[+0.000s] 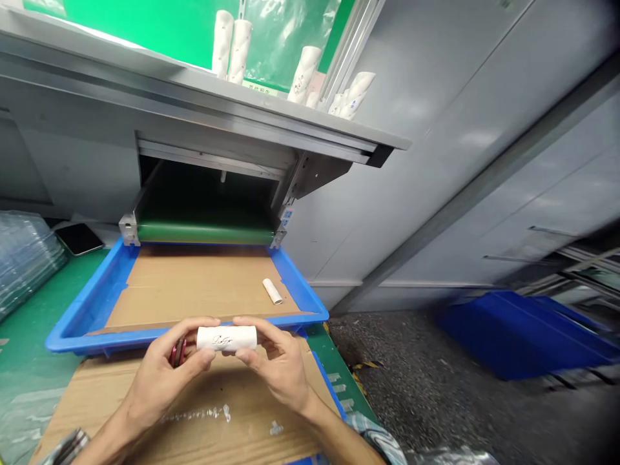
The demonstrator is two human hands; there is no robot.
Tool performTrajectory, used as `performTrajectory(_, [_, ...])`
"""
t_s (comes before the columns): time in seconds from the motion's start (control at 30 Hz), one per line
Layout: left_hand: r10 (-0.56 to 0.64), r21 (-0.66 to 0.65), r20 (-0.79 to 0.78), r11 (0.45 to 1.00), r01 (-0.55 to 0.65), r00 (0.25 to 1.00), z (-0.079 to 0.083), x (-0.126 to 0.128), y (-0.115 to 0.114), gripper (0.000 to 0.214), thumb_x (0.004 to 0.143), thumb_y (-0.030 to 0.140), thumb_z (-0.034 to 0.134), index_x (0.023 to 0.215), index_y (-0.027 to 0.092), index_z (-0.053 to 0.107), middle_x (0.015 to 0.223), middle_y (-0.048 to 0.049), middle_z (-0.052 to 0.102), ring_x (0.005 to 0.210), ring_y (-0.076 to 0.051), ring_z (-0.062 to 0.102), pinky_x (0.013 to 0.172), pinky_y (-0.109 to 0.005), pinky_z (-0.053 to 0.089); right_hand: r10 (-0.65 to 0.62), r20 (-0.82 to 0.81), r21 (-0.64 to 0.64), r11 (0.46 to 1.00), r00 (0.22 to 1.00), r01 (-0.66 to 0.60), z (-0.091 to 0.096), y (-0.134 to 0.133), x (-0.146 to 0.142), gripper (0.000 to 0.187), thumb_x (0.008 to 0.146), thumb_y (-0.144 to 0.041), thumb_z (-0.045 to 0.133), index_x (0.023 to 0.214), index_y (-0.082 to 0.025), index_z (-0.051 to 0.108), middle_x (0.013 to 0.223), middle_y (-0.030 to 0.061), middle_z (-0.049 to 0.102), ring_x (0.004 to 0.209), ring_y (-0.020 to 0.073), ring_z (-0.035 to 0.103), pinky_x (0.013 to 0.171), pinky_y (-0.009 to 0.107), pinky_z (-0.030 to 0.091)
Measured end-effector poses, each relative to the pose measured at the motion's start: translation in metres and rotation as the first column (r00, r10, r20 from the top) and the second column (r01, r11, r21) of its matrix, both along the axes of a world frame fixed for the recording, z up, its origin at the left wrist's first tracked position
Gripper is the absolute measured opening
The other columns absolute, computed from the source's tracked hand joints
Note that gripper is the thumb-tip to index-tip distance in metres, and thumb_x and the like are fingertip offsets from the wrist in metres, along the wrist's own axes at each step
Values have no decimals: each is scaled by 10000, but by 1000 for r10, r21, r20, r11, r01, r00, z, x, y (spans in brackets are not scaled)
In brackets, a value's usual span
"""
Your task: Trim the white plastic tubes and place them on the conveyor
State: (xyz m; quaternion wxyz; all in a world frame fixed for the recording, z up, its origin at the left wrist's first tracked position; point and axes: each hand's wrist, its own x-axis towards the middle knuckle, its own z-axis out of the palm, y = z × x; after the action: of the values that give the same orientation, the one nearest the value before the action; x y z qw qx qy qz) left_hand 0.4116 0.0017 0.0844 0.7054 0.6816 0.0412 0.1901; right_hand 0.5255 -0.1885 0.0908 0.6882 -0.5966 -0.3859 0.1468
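Observation:
A short white tube (pixel 227 338) with dark handwriting-like marks is held level between both hands. My left hand (pixel 167 365) pinches its left end with thumb and fingers. Tucked inside that same hand is a small pink and dark object (pixel 178 352), mostly hidden by the fingers. At the right end, my right hand (pixel 281 365) grips the tube the same way. Beyond the hands, a second white tube (pixel 272 291) lies on the cardboard lining (pixel 194 284) of a blue tray (pixel 72 332).
A green conveyor belt (pixel 206 231) ends above the tray. Several white tubes (pixel 239 51) stand on the shelf (pixel 194 81) overhead. Left are a phone (pixel 79 239) and clear plastic trays (pixel 26 265). Flat cardboard (pixel 208 426) lies under my hands; blue bins (pixel 523 336) stand right.

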Motion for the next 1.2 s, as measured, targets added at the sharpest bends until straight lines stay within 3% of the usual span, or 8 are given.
performTrajectory(0.23, [5, 0, 42, 1000, -5, 999, 1, 1, -1, 274, 869, 341, 818, 1122, 236, 798, 1001, -54, 831, 809, -165, 784, 715, -192, 630, 84, -67, 72, 994, 994, -80, 1, 0, -4, 397, 935, -316, 848, 1319, -344, 751, 1175, -3, 834, 889, 151, 841, 873, 216, 663])
performTrajectory(0.43, [56, 90, 88, 994, -64, 995, 2, 1, -1, 270, 853, 310, 827, 1112, 233, 822, 1063, -69, 839, 826, -168, 787, 710, -187, 625, 122, -91, 113, 987, 988, -111, 2, 1, -8, 358, 989, -297, 783, 1340, -345, 727, 1256, 28, 798, 871, 151, 830, 874, 260, 672])
performTrajectory(0.8, [51, 136, 120, 988, -68, 991, -4, 1, 0, 291, 861, 307, 833, 1148, 261, 831, 1138, -80, 839, 1004, -213, 804, 864, -242, 641, 105, -82, 88, 991, 991, -98, 1, 2, -7, 390, 1009, -345, 754, 1392, -317, 685, 1252, 55, 802, 916, 172, 820, 906, 304, 681])
performTrajectory(0.97, [58, 108, 108, 992, -69, 992, -1, 2, -1, 279, 878, 345, 811, 1138, 245, 828, 1136, -91, 838, 985, -230, 801, 842, -275, 653, 97, -75, 66, 994, 992, -92, -2, 2, -6, 436, 1006, -390, 750, 1417, -283, 651, 1346, 93, 759, 971, 193, 813, 937, 337, 674])
performTrajectory(1.13, [94, 153, 67, 983, -103, 993, -7, 0, -1, 352, 896, 403, 801, 1210, 245, 801, 1159, -92, 824, 949, -224, 781, 764, -256, 633, 43, -124, 5, 999, 991, -43, 1, 2, -4, 409, 931, -429, 832, 1283, -256, 712, 1181, 75, 818, 1005, 219, 811, 953, 341, 671])
performTrajectory(1.2, [78, 135, 47, 987, -84, 996, -9, 0, -1, 389, 917, 434, 777, 1252, 235, 776, 1159, -97, 818, 938, -221, 773, 774, -266, 630, 40, -103, -4, 999, 994, -40, 1, 2, -3, 392, 942, -410, 823, 1287, -254, 718, 1226, 82, 809, 1076, 227, 800, 990, 348, 658])
